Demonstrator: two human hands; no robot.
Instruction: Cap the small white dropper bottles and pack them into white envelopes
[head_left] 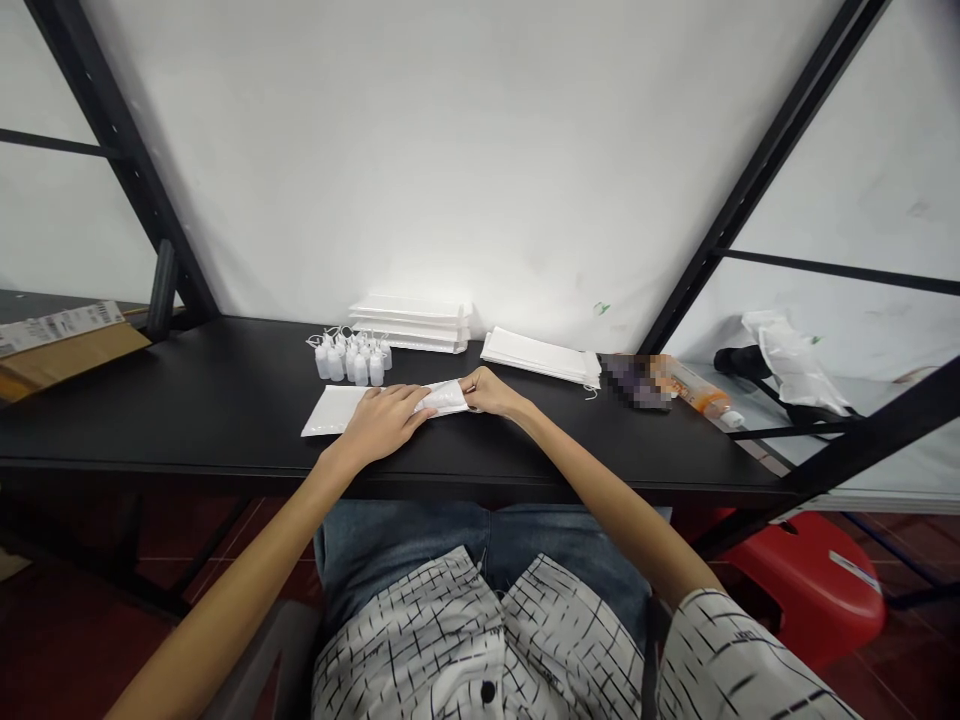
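Observation:
A flat white paper bag (337,409) lies on the black table (187,400) in front of me. My left hand (386,418) rests flat on its middle with the fingers stretched out toward the right. My right hand (487,391) pinches the bag's right end, fingers closed on the edge. Just behind the bag stands a cluster of several small white squeeze bottles (351,358).
A stack of white bags (411,322) sits at the back by the wall, another flatter pile (540,355) to its right. A blurred dark item and an orange-labelled tube (694,390) lie at the right end. A cardboard box (67,350) is far left; a red stool (814,580) stands below right.

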